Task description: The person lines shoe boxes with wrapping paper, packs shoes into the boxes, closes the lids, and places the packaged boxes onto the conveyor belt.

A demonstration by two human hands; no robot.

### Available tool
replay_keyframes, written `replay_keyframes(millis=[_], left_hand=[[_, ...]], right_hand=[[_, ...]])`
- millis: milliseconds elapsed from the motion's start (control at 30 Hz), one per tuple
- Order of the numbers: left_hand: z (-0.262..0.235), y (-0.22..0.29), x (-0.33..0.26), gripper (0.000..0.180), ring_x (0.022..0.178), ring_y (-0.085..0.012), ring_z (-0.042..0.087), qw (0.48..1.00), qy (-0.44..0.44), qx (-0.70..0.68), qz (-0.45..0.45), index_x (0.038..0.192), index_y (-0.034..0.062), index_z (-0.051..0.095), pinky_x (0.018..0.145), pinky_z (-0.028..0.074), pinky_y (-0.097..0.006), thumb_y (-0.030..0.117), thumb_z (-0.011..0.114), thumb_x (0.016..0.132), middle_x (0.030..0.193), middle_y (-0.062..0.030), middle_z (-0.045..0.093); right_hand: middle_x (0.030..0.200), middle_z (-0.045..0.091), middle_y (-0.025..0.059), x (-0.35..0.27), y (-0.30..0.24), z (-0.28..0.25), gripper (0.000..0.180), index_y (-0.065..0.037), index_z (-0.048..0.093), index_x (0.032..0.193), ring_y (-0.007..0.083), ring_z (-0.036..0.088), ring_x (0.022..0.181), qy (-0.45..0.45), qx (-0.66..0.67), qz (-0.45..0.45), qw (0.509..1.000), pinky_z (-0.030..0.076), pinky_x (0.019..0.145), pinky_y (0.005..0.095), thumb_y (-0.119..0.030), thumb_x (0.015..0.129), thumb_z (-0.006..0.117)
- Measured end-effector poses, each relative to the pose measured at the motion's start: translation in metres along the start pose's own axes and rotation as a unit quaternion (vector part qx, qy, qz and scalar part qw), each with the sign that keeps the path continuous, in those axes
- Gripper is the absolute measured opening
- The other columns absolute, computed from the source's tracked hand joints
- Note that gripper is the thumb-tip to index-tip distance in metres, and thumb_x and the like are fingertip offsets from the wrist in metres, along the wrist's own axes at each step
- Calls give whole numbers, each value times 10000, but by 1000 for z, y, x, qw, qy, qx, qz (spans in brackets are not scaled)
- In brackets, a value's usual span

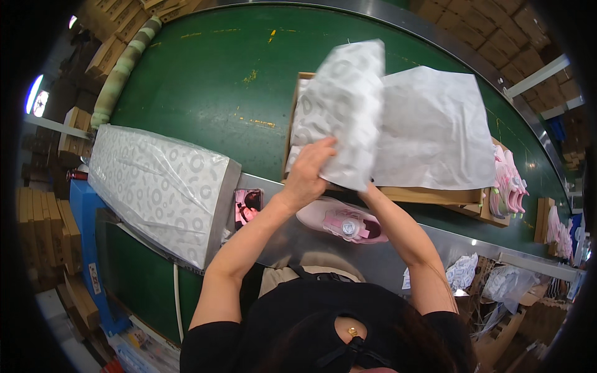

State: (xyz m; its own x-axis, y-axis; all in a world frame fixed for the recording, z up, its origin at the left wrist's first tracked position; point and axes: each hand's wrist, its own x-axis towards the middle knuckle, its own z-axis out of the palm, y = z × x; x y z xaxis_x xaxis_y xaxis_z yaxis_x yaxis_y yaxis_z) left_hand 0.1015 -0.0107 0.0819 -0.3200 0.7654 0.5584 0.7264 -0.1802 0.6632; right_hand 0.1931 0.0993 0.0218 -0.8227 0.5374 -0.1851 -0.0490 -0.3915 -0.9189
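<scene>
A printed grey-and-white sheet of tissue paper (pixel 348 105) stands folded up over an open cardboard shoebox (pixel 290 133), its upper part blurred. My left hand (pixel 313 166) is closed at the sheet's left edge, fingers curled against it. Behind the lower edge of the paper, my right hand (pixel 369 188) is almost wholly hidden, so its fingers do not show. A plain pale side of tissue paper (pixel 432 133) spreads to the right across the box. One pink sneaker (pixel 329 219) lies on the metal ledge just below my hands.
A stack of printed tissue sheets (pixel 161 186) under clear plastic sits at left, beside a phone (pixel 249 208). Pink shoes (pixel 510 183) stand on the green conveyor belt (pixel 205 81) at right. Crumpled paper (pixel 462 271) and plastic (pixel 507 285) lie at lower right.
</scene>
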Motion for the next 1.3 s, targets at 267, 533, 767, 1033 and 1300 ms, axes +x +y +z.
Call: replay_keyframes(millis=[267, 533, 767, 1033, 1300], left_hand=[[13, -48, 27, 575, 1226, -312, 313, 993, -67, 36, -96, 1219, 67, 444, 987, 218, -494, 471, 476, 812, 1314, -194, 332], [69, -74, 6, 570, 1243, -324, 268, 872, -293, 385, -75, 1196, 130, 470, 923, 185, -616, 395, 617, 714, 1334, -192, 284], [13, 7, -38, 607, 986, -329, 500, 938, -277, -95, -183, 1067, 14, 512, 816, 408, -395, 397, 717, 643, 1050, -201, 512], [-22, 41, -58, 613, 948, -163, 533, 877, -207, -220, -374, 1088, 44, 472, 837, 426, -297, 144, 774, 564, 1020, -70, 550], [-41, 40, -14, 483, 837, -129, 561, 898, -45, -276, -340, 1016, 3, 555, 741, 458, -267, 143, 763, 604, 902, -60, 606]], right_hand=[[1284, 381, 147, -73, -85, -76, 506, -96, 495, 1135, 292, 338, 1203, 116, -820, -32, 559, 200, 899, 613, -316, 697, 621], [871, 601, 128, -159, -99, -49, 184, -13, 575, 874, 280, 578, 840, 127, -589, -395, 694, 412, 790, 403, 21, 696, 607], [917, 587, 114, -215, 20, -123, 332, 2, 502, 1076, 226, 579, 808, 184, -230, 130, 947, 469, 689, 298, -134, 791, 606], [841, 543, 73, -158, -70, -41, 463, 2, 398, 1180, 112, 535, 666, -23, -20, 149, 988, 456, 611, 239, -144, 787, 595], [877, 555, 45, -165, -69, -37, 390, -3, 485, 1118, 109, 537, 797, -53, -89, 72, 992, 434, 726, 228, -83, 763, 626]])
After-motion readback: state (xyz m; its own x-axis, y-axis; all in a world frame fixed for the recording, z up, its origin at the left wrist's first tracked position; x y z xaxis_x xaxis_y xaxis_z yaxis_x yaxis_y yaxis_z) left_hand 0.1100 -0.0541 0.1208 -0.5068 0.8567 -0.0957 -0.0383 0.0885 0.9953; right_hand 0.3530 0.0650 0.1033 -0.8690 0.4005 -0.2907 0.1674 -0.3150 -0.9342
